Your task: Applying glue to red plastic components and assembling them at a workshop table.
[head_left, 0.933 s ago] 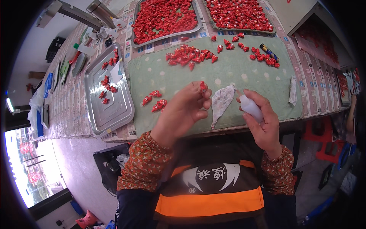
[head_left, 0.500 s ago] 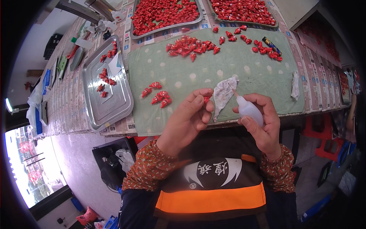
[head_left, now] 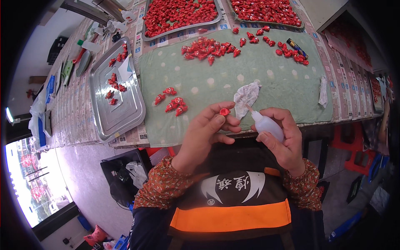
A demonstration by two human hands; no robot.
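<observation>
Between the thumb and fingers of my left hand (head_left: 207,131) is a small red piece (head_left: 225,111), its round hollow end facing up. My right hand (head_left: 284,137) is wrapped round a whitish squeeze bottle (head_left: 267,126), whose thin nozzle tilts toward the red piece without touching it. A crumpled white cloth (head_left: 246,98) lies on the green mat just beyond both hands. Left of my left hand sits a small group of red figurines (head_left: 176,105). Farther off is a larger heap of such red pieces (head_left: 207,49).
The green dotted mat (head_left: 166,133) covers the table's near part. A metal tray (head_left: 121,118) with a few red pieces stands at left. Two full trays of red pieces, one with a metal rim (head_left: 183,31), stand at the back. A dark battery-like cylinder (head_left: 296,49) lies at right.
The red piece has turned so its hollow end shows, and my left hand has shifted slightly nearer. My right hand has moved the bottle a little left and nearer to me.
</observation>
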